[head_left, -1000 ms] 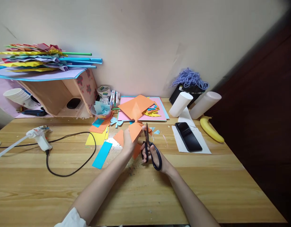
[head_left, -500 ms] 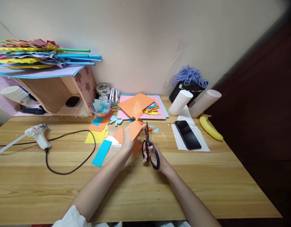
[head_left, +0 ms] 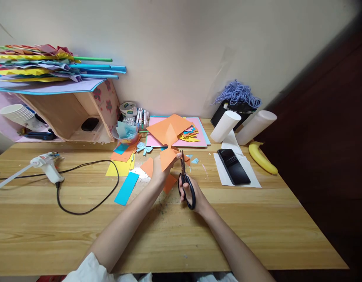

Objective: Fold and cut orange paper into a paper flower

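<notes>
My left hand (head_left: 160, 176) grips a piece of orange paper (head_left: 169, 135), held up over the table in the middle of the head view. The paper is wide at the top, narrows to a thin neck, and widens again below. In my right hand (head_left: 195, 192) are black-handled scissors (head_left: 183, 178), their blades pointing away from me beside the left fingertips. The blades look nearly closed; whether they touch paper I cannot tell. Beneath the hands lie orange paper scraps (head_left: 170, 184) and a small light-blue scrap (head_left: 194, 161).
A glue gun (head_left: 48, 166) with a looping black cord lies left, near a blue paper strip (head_left: 127, 188). Behind are a wooden box (head_left: 66, 117), a plastic bowl (head_left: 125, 133) and pink sheets (head_left: 157, 141). A phone (head_left: 234, 166), banana (head_left: 261, 158) and white cylinders (head_left: 226, 126) stand or lie right.
The scissors' handles have come closer together as my right hand closes. The orange paper stays in my left hand at nearly the same spot.
</notes>
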`<state>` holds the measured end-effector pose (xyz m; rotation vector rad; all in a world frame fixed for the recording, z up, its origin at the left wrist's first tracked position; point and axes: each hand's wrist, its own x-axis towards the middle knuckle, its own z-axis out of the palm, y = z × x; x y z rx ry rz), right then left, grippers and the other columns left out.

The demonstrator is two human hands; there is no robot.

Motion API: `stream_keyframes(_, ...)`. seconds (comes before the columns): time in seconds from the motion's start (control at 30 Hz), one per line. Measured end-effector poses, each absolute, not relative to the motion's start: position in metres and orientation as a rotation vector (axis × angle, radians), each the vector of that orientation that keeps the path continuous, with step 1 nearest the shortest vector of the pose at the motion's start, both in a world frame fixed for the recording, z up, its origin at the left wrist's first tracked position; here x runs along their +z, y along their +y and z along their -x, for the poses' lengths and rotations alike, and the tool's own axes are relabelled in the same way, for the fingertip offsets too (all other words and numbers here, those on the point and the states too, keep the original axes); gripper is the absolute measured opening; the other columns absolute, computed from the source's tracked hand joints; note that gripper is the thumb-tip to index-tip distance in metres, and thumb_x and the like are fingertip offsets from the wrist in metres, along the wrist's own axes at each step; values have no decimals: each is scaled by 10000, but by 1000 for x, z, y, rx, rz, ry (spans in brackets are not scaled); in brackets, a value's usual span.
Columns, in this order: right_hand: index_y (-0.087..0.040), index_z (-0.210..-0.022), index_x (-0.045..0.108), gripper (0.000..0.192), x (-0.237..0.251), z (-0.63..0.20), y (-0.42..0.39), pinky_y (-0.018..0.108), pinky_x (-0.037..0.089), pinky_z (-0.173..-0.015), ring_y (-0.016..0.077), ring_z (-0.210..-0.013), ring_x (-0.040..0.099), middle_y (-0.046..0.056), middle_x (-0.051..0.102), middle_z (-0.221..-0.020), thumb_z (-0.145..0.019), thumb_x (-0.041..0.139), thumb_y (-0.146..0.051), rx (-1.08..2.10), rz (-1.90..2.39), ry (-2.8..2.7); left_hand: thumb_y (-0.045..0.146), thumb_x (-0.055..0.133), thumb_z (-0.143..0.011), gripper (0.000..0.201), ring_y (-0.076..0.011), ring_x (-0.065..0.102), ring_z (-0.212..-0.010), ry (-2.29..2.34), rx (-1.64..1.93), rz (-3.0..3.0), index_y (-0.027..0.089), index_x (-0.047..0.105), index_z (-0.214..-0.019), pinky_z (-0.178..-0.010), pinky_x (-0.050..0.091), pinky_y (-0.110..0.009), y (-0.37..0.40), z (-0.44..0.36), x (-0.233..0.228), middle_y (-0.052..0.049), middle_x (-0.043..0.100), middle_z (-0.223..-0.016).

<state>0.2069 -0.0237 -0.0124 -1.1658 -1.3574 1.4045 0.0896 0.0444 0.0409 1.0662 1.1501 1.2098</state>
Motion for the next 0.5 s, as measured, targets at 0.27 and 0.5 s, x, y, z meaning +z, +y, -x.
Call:
stream_keyframes(0.27,-200,-781,398,604,-8,-208,-24,205,407,-376,73,-378,421,-76,390,-538,-673,373,-794,1371,1207,-1401,378,718,-631,289,-78,305,-518,1117,1217,-1051,166,523,-611,-497,240,-226,45,-90,34,50,411,-568)
stream_keyframes(0.5,-196,-809,406,628,-12,-209,-24,222,434,-419,79,-408,435,-69,395,-548,-678,329,-805,1434,1142,-1381,406,695,-650,284,-85,323,-522,1121,1204,-1078,171,539,-612,-506,251,-228,45,-89,36,45,432,-576)
